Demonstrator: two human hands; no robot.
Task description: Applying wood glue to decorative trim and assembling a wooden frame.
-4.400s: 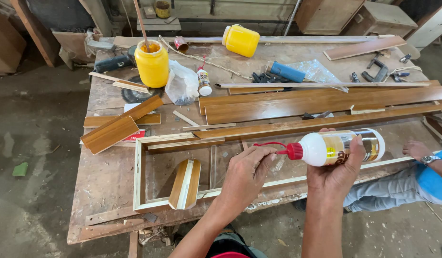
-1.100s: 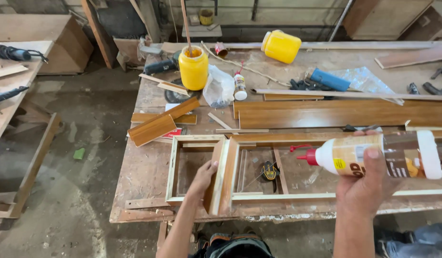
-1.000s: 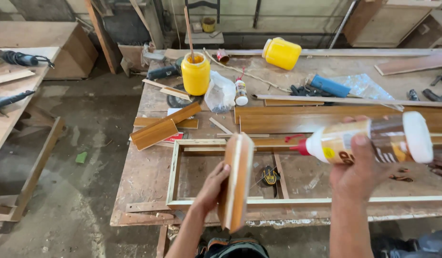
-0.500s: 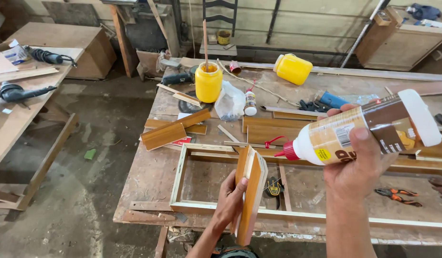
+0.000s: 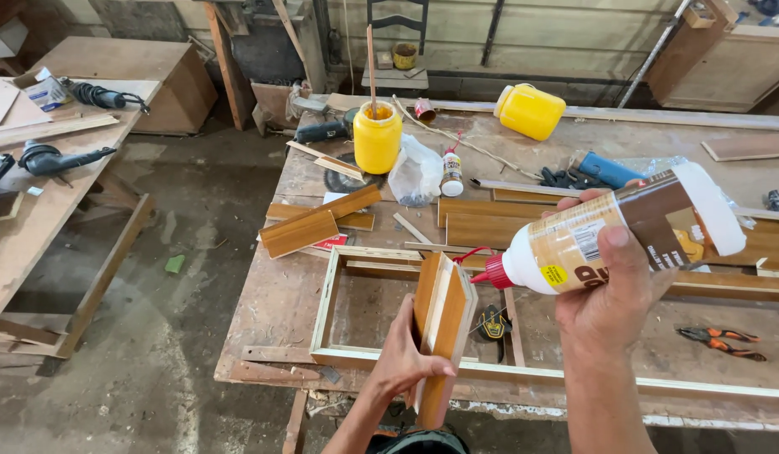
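The left hand [image 5: 400, 363] grips the wood pieces [image 5: 441, 324] upright over the frame [image 5: 329, 296] on the desk [image 5: 282, 315]. The right hand [image 5: 612, 290] clasps the glue bottle [image 5: 612, 229], nozzle beside their top edge; a steady tilt and gentle squeeze would suit.

A woodworking shop, no question. A scarred plank workbench [image 5: 272, 311] sits on a dusty concrete floor [image 5: 179, 336], strewn with offcuts of brown moulding [image 5: 301, 231] and a pale wooden frame [image 5: 326, 303]. Yellow glue jars [image 5: 378, 139] stand among the clutter, pliers [image 5: 722, 340] lie at the edge, and a power tool [image 5: 49, 158] rests on the side bench [image 5: 36, 219].
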